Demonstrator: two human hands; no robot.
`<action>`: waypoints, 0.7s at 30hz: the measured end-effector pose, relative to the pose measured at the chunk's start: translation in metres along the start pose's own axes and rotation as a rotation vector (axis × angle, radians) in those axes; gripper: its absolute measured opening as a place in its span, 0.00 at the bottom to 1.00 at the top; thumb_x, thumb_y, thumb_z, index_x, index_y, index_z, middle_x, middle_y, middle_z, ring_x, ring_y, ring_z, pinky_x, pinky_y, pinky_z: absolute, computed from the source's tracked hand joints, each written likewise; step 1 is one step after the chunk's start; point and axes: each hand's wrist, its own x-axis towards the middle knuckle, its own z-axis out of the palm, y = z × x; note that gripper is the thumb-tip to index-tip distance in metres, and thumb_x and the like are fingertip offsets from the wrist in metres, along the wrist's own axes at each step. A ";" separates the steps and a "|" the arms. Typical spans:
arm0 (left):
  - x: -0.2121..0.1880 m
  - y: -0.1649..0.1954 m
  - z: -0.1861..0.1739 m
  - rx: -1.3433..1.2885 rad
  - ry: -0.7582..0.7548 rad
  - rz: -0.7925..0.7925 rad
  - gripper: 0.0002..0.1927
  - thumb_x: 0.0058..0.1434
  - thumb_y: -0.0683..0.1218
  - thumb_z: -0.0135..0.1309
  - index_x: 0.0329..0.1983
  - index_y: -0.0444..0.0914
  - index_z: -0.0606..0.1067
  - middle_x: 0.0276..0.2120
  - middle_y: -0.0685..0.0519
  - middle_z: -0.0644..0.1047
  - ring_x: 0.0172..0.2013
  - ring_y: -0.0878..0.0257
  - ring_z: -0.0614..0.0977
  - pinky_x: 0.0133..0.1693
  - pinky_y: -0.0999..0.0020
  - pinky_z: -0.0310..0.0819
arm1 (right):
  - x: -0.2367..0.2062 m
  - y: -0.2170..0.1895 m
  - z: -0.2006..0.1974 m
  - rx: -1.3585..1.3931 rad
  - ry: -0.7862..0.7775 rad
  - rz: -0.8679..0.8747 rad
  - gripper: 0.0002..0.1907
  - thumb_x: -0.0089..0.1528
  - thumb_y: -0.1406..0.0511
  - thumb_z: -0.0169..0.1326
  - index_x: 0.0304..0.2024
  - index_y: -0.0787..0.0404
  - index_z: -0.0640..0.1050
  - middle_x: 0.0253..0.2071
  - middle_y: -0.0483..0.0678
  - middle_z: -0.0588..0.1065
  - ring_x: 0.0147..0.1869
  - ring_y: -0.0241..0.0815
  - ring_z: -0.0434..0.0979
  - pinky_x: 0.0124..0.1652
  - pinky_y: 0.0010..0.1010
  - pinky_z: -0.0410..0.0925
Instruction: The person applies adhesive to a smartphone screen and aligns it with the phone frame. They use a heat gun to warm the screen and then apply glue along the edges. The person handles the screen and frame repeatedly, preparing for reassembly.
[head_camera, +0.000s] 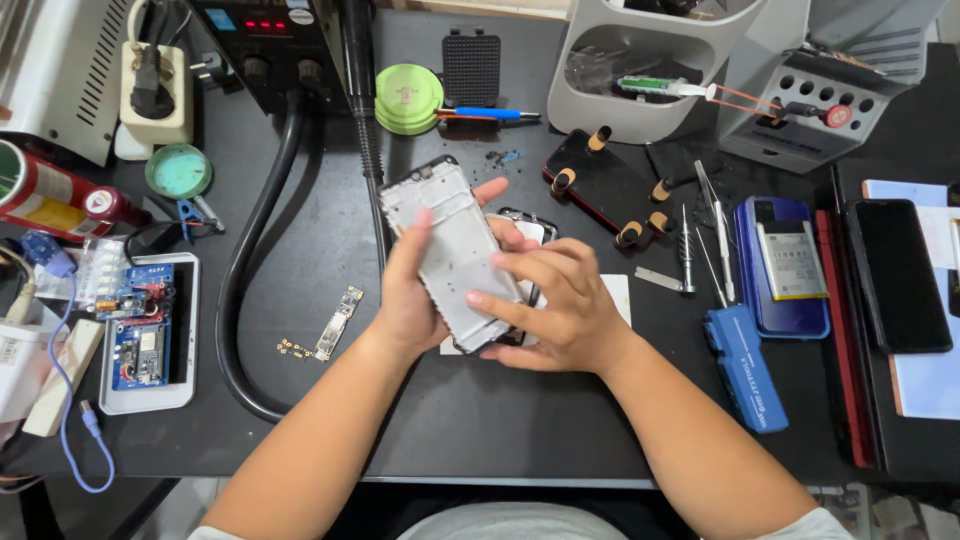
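Gripping one phone frame (455, 250) with two hands (490, 300).

Both forearms are bare from wrist to elbow, with no watch, ring or glove on the left hand (410, 290) or right hand (555, 310). Short white sleeves (820, 525) show at the bottom corners, over a pale lap.

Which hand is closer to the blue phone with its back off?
Right. The right hand rests on the phone frame, on the side toward the blue phone. The left hand holds the frame's far side, farther away.
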 end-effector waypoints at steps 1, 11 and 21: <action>-0.001 0.004 -0.001 -0.045 -0.029 0.020 0.43 0.74 0.66 0.37 0.79 0.30 0.55 0.53 0.41 0.76 0.55 0.49 0.79 0.59 0.52 0.74 | 0.002 -0.001 -0.001 -0.082 0.017 0.000 0.29 0.58 0.43 0.66 0.59 0.41 0.80 0.64 0.43 0.66 0.64 0.46 0.61 0.60 0.46 0.61; -0.001 0.018 -0.010 -0.281 0.069 0.157 0.47 0.71 0.74 0.34 0.72 0.30 0.64 0.50 0.43 0.77 0.44 0.52 0.78 0.49 0.48 0.75 | -0.011 -0.007 -0.002 -0.125 0.121 -0.058 0.23 0.56 0.50 0.74 0.51 0.40 0.81 0.60 0.40 0.71 0.63 0.47 0.65 0.56 0.42 0.65; -0.001 0.013 -0.003 -0.233 0.079 0.106 0.54 0.64 0.80 0.29 0.66 0.28 0.67 0.47 0.41 0.78 0.41 0.49 0.78 0.46 0.46 0.75 | 0.003 -0.006 -0.004 -0.103 0.125 0.006 0.24 0.55 0.58 0.73 0.53 0.43 0.79 0.58 0.45 0.70 0.62 0.50 0.66 0.54 0.44 0.66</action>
